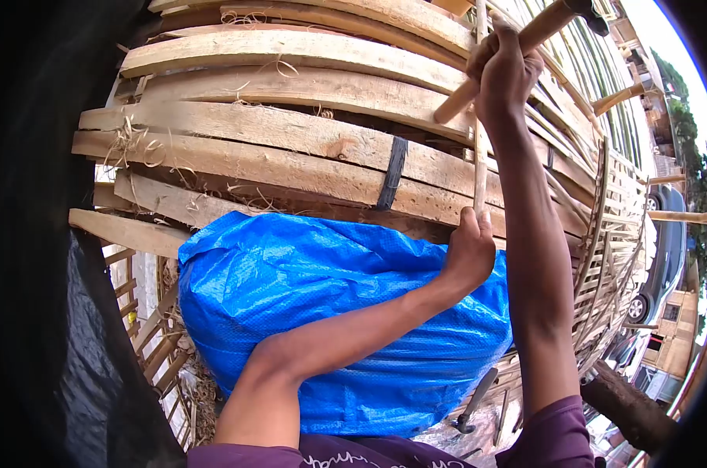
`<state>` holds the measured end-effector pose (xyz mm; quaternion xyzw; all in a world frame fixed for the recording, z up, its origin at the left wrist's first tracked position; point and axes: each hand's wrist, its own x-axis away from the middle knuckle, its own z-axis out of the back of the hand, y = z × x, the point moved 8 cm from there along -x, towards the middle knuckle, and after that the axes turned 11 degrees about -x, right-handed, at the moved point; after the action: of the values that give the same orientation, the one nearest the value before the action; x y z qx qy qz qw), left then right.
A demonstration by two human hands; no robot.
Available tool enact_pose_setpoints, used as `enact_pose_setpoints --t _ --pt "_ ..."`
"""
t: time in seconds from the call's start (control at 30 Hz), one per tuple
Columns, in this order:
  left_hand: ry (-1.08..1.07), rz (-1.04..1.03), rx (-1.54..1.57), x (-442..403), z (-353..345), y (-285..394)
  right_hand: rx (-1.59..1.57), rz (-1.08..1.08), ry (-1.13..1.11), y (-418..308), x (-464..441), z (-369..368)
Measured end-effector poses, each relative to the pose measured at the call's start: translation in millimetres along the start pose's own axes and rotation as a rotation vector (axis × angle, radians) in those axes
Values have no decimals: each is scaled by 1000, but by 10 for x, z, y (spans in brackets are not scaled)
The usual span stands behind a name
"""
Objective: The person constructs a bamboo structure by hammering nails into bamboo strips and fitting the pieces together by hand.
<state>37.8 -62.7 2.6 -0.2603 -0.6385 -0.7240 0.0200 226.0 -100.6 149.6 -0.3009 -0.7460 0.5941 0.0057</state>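
Note:
My right hand (509, 74) is raised at the upper right, its fingers wrapped round the wooden handle of a hammer (547, 22), whose dark head is partly cut off by the top edge. Lower and to the left, my left hand (472, 242) pinches the near end of a thin wooden strip (481, 168). The strip runs away from me over the stacked planks (291, 160) and passes beside my right hand. A blue tarp (338, 312) lies under my left forearm. Curled shavings cling to the planks, and a black band (392, 173) wraps two of them.
A dark plastic sheet (108, 374) hangs at the left. Slatted lattice (619, 210) curves along the right, with a parked car (666, 242) beyond it. A thick dark log (630, 405) lies at the lower right. A metal tool (474, 402) is beside the tarp.

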Motion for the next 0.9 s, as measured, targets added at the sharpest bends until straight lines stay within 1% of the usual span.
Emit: enact_pose_setpoints --t 0.07,0.1,0.13,0.17,0.2,0.27,0.33,0.37,0.43,0.47,0.5,0.53,0.57,0.6,0.63,0.67,0.73,0.77,0.8,0.87,0.9 --pt "-16 -37 26 -39 -37 -8 -32 74 -86 15 -158 -166" --pt "-11 -37 31 -48 -17 18 79 107 -145 -50 -130 -323" --pt "-42 -41 57 -30 -33 50 60 111 -243 -118 -156 -447" --pt "-77 -44 83 -1 -64 77 16 112 -279 -315 -260 -448" --pt "-81 -43 84 -5 -67 85 -33 119 -316 -676 -338 -605" --pt "-125 4 104 8 -90 60 -174 256 -306 -1355 -514 -716" --pt "-116 -3 117 49 -50 124 90 603 -449 -1809 -340 -836" --pt "-144 17 125 82 -41 166 194 788 -492 -2017 -224 -880" --pt "-167 35 142 78 -35 196 23 720 -313 -1742 -179 -762" --pt "-121 6 108 74 -13 219 -11 632 -231 -1472 -170 -628" --pt "-82 -22 70 87 -1 239 -51 430 -126 -974 -213 -420" --pt "-90 -22 68 98 3 236 -101 188 -46 -360 -224 -220" --pt "-101 13 59 100 23 198 -135 2 -19 138 -190 -106" --pt "-102 43 54 78 37 181 -30 31 -146 43 -177 -199" --pt "-104 -7 87 39 17 197 12 23 -208 5 -218 -408" --pt "-103 10 86 72 -21 138 63 -8 -249 22 -173 -554" --pt "-111 -39 157 117 -32 283 9 -15 -396 6 -104 -663" --pt "-66 -91 166 162 -27 371 27 -45 -389 -64 -175 -652" --pt "-65 -103 162 153 -12 407 72 21 -360 -348 -203 -715" --pt "-171 -31 177 145 -48 385 -43 142 -314 -962 -496 -814" --pt "-163 -28 145 150 -8 378 -118 306 -182 -1370 -493 -920"
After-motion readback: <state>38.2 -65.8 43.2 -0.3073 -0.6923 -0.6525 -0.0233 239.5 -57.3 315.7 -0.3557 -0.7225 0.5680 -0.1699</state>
